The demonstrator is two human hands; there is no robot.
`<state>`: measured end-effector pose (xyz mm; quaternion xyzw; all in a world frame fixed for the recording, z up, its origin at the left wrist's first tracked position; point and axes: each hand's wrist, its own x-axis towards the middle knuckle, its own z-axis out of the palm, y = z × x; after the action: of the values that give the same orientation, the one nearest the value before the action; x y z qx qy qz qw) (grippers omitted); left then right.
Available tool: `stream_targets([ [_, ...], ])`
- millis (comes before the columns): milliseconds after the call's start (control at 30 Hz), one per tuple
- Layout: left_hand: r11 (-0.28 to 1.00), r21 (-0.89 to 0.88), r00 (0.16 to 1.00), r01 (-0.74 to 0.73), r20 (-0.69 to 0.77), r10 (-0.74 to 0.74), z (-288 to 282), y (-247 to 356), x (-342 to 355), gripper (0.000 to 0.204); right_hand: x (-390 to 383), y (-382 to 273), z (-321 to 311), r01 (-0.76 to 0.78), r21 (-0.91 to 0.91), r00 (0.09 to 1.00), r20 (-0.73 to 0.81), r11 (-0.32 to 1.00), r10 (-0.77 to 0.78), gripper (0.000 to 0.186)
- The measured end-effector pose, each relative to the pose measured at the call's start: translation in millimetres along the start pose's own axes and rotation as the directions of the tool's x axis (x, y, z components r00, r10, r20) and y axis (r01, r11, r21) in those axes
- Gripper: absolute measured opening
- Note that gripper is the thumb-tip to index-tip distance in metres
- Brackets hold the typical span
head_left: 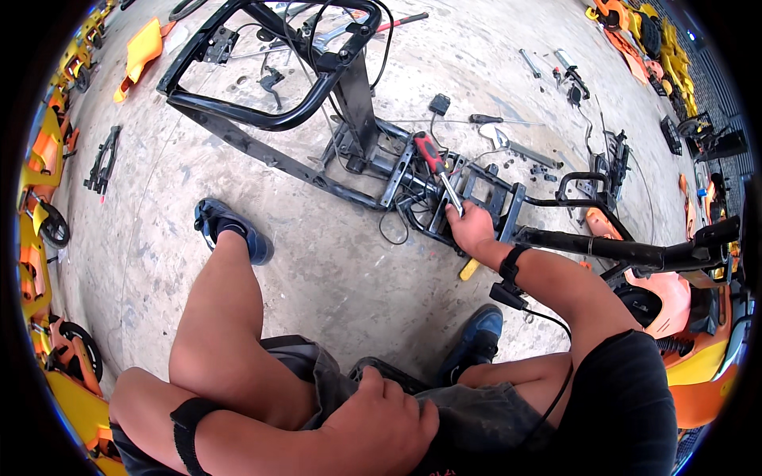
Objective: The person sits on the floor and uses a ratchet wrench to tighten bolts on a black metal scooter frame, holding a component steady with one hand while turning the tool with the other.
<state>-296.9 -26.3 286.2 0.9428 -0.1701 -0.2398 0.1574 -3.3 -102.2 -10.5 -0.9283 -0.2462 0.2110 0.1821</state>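
As the left hand (pixel 382 422) rests on the grey shorts (pixel 488 408), its fingers bent and close together, palm hidden, the right hand (pixel 474 228) pinches a red-and-black screwdriver (pixel 432 157) by its shaft! It slants over the black metal frame (pixel 359 113), handle pointing away; farther out, an adjustable wrench (pixel 533 153) lies on the concrete floor (pixel 317 266).

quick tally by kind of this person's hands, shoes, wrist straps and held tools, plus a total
Hands: 2 (left hand, right hand)
Shoes: 2 (left shoe, right shoe)
Wrist straps: 2 (left strap, right strap)
Held tools: 1 (red-and-black-handled tool, right hand)
Total: 7
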Motion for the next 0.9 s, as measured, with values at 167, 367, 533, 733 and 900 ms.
stream_targets([
  [167, 1.000, -0.010, 1.000, 0.007, -0.006, -0.007, 0.3, 0.7, 2.7, 0.034, -2.3, 11.5, -4.9, 0.266, -0.027, 0.964, 0.029, 0.964, -0.265, 0.034],
  [367, 1.000, 0.005, 1.000, 0.006, -0.026, -0.005, 3.4, 0.9, 4.6, 0.035, 11.8, 25.5, -4.0, 0.548, -0.088, 0.836, 0.094, 0.832, -0.540, 0.028],
  [533, 0.999, 0.025, 0.999, 0.023, -0.032, -0.022, 3.8, 0.6, 6.5, 0.035, 18.7, 30.5, -9.8, 0.813, -0.049, 0.570, 0.272, 0.581, -0.775, 0.019],
  [733, 0.998, 0.060, 0.998, 0.020, -0.056, -0.017, 3.8, 0.3, 4.2, 0.034, 28.4, 29.4, -17.9, 0.900, 0.033, 0.395, 0.357, 0.435, -0.846, 0.018],
  [900, 0.999, 0.043, 0.999, 0.017, -0.042, -0.015, 5.1, -0.1, 4.3, 0.035, 31.9, 26.4, -21.1, 0.944, 0.034, 0.281, 0.435, 0.328, -0.855, 0.018],
])
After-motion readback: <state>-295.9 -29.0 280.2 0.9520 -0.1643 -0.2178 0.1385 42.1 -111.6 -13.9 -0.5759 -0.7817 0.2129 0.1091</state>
